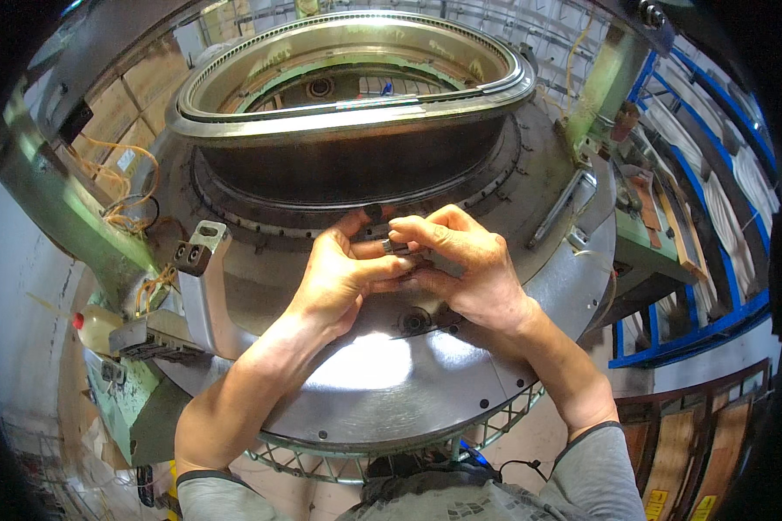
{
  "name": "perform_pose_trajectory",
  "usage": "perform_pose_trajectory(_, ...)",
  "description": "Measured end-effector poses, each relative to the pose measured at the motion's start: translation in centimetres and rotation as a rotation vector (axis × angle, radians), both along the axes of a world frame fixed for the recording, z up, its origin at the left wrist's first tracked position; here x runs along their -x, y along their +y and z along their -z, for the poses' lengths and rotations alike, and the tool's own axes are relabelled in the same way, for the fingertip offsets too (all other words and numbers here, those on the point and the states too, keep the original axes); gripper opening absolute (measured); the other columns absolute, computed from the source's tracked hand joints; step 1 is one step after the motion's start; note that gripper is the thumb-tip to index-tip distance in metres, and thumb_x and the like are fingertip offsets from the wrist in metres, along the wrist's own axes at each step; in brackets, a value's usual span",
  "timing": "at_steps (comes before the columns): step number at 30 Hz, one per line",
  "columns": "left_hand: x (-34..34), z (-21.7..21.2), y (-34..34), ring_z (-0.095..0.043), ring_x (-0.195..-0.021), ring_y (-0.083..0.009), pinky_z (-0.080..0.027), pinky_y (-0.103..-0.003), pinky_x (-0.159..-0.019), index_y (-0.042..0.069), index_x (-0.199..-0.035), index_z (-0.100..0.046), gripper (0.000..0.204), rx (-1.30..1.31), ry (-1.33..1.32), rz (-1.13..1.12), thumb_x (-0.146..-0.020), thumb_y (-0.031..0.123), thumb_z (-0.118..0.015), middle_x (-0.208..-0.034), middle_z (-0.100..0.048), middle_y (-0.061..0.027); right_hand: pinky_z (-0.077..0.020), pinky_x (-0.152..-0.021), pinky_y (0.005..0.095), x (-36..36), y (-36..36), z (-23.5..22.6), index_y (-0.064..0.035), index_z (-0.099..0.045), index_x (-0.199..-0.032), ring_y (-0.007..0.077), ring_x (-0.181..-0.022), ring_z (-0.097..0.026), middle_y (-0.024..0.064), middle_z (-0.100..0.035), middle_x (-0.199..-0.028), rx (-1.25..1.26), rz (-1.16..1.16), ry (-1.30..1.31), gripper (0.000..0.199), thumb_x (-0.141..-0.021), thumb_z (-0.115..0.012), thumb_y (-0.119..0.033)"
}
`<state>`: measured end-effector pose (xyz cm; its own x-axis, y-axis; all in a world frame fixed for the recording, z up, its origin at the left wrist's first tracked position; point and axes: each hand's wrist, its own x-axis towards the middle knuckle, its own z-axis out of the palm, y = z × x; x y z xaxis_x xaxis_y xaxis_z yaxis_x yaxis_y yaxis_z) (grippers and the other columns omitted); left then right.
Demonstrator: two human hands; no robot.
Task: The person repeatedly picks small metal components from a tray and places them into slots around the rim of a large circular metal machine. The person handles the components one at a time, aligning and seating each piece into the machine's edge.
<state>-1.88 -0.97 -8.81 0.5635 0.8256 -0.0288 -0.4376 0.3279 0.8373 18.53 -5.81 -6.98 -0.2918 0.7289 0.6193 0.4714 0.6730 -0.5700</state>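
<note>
Both hands at the machine's ring, part not yet seated.
Left hand point(334, 273) and right hand point(460, 265) pinch one small dark part point(397, 247) between fingertips, just beside the needle ring point(261, 227) above the steel plate point(365, 382); fitting appears unfinished.

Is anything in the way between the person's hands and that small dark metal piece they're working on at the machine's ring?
Nothing visible does. Both the left hand and the right hand already pinch the small dark metal piece between their fingertips, right against the toothed ring of the round machine.
</note>
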Motion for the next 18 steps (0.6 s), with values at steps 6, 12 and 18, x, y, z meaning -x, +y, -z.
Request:
perform_pose_trajectory(6, 0.10, -0.52, 0.01, -0.076, -0.106, -0.0292, -0.064, -0.041, -0.096, -0.001, -0.143, -0.041, 0.078, -0.020, 0.060, 0.037, -0.078, -0.011, -0.083, -0.114, -0.075, -0.0231, -0.0621, -0.086, 0.0341, -0.37, 0.35, 0.12, -0.0071, -0.072, -0.130, 0.0222, -0.100, -0.072, 0.0096, -0.068, -0.119, -0.024, -0.072, -0.001, 0.064, -0.069, -0.089, 0.002)
perform_pose_trajectory(12, -0.04, -0.75, -0.42, -0.076, -0.104, -0.0262, -0.063, -0.038, -0.095, -0.003, -0.146, -0.040, 0.082, -0.014, -0.018, 0.079, -0.078, -0.011, -0.084, -0.113, -0.076, -0.0225, -0.0616, -0.087, 0.0342, -0.20, 0.11, -0.10, -0.0043, -0.071, -0.130, 0.0231, -0.103, -0.072, 0.0106, -0.072, -0.116, -0.028, -0.080, 0.037, 0.065, -0.068, -0.093, -0.002)
perform_pose_trajectory(18, -0.15, -0.46, -0.51, -0.077, -0.099, -0.0251, -0.064, -0.037, -0.092, -0.011, -0.155, -0.026, 0.095, -0.014, 0.042, 0.058, -0.080, -0.011, -0.084, -0.111, -0.077, -0.0219, -0.0612, -0.089, 0.0353, -0.09, -0.01, -0.02, -0.0045, -0.071, -0.130, 0.0243, -0.106, -0.074, 0.0105, -0.075, -0.113, 0.006, -0.077, 0.055, 0.064, -0.069, -0.092, -0.004)
